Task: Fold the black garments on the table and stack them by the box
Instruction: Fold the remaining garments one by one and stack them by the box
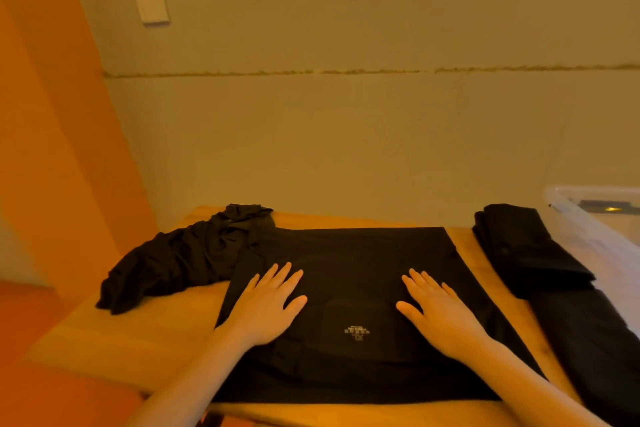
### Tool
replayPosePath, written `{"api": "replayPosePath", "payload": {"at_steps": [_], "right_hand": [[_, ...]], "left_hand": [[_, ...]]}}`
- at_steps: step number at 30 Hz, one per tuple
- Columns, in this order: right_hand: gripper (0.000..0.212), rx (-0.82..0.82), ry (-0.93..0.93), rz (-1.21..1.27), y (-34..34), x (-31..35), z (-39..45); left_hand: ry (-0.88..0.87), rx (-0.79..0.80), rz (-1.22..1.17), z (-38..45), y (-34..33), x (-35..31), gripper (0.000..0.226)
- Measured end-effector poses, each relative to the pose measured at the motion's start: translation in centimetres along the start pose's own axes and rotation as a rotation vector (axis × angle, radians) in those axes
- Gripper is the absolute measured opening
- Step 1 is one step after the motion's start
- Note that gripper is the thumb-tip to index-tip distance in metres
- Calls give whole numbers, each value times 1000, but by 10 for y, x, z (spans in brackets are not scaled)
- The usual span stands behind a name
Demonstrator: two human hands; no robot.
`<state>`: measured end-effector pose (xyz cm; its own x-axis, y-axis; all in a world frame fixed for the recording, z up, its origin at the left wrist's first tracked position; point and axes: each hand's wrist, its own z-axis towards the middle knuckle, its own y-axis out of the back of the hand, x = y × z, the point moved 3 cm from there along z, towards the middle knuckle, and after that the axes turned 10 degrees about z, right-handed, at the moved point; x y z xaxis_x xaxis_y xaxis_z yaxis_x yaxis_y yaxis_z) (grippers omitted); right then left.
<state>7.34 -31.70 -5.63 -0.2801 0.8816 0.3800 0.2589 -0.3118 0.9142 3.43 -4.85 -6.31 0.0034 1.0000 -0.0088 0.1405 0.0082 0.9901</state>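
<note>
While pressed flat by both open hands, left [268, 305] and right [437, 314], on wooden bench [114, 340]: black flat-spread soft fabric garment [349, 253]. Light, limp, probably slides; best pinched at far corners.

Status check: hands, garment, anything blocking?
Left hand and right hand both flat on spread black garment. Crumpled garment overlaps its left edge. Folded stack by clear box.

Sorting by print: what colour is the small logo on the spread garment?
Pale grey-white logo, head view.
</note>
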Motion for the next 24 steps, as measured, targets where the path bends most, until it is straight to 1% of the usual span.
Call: {"api": "replayPosePath", "payload": {"at_steps": [1,2,3,6,8,9,12,14,17,18,19,20,21,22,24], "right_hand": [[64,22,-1,28,0,3,-9],[65,43,9,65,0,6,-18],[66,55,33,99,1,10,-29],[68,82,138,116,-2,22,-66],[80,98,175,58,-11,28,-81],[81,97,176,23,-16,28,-85],[67,78,158,-99,-25,25,-91],[57,73,142,-192,-26,16,-99],[57,83,132,-248,-21,-2,-115],[71,97,157,-251,-19,-5,-121],[100,101,171,-217,-17,-7,-126],[122,84,156,-199,-16,-6,-130],[128,60,150,-185,-18,-7,-133],[127,53,163,-170,-20,-8,-136],[122,44,199,-127,-23,-7,-140]], "left_hand": [[-5,1,14,-8,3,-4,81],[-2,-18,30,-17,6,-9,66],[-2,-54,33,-27,9,-14,61],[-72,-188,0,-66,9,-37,56],[-127,-204,-22,-88,-1,-57,54],[-142,-195,-10,-94,-8,-64,53],[-131,-202,-12,-103,-21,-72,50],[-89,-225,5,-110,-24,-64,53],[-15,-246,35,-123,-30,-41,72],[-13,-247,28,-128,-31,-34,83],[-26,-237,24,-133,-31,-28,100],[-44,-218,37,-138,-31,-24,112],[-55,-207,45,-142,-31,-21,117],[-71,-212,44,-145,-33,-19,114],[-100,-231,54,-149,-35,-16,100]]}}
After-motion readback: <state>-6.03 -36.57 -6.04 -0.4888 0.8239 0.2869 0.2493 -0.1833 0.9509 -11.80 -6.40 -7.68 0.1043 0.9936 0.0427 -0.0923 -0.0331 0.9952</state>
